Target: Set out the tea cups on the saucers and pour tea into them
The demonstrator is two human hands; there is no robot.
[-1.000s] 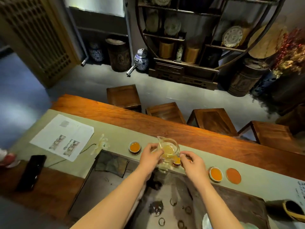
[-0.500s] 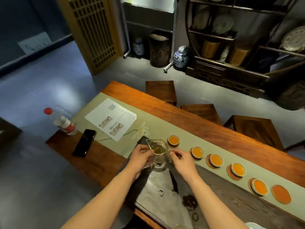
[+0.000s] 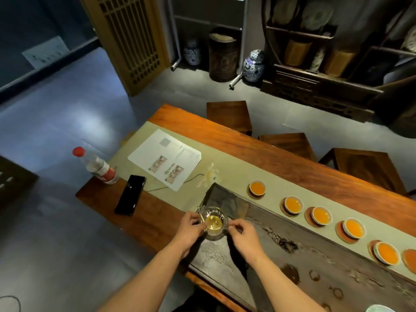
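A: Start at the left end of the worktop point(image 3: 281, 152). What's there?

B: A water bottle point(image 3: 99, 167) with a red cap lies near the corner, a black phone point(image 3: 130, 194) flat beside it. Next comes a printed sheet point(image 3: 164, 158) on the pale green runner point(image 3: 234, 176), with a small white flower point(image 3: 208, 177) just past it.

A: And the hands?

B: Both are at the near edge, at the left end of the dark stone tea tray point(image 3: 315, 255). The left hand point(image 3: 191, 228) is curled around the left side of a glass pitcher point(image 3: 212, 222), fingers closed on it. The pitcher stands upright over the tray, with a little yellow tea in the bottom; whether it rests on the tray or is lifted, I cannot tell.

A: The right hand?

B: The right hand point(image 3: 242, 237) touches the pitcher's right side with thumb and forefinger pinched at the rim, the other fingers loosely bent. A dark cloth point(image 3: 227, 203) lies just behind the pitcher.

A: Where are the cups?

B: Five tea cups point(image 3: 319, 215) run along the runner to the right, each on a brown saucer point(image 3: 341, 235) and each filled with orange tea. At the far right edge a sixth saucer point(image 3: 409, 258) shows partly, no cup visible on it.
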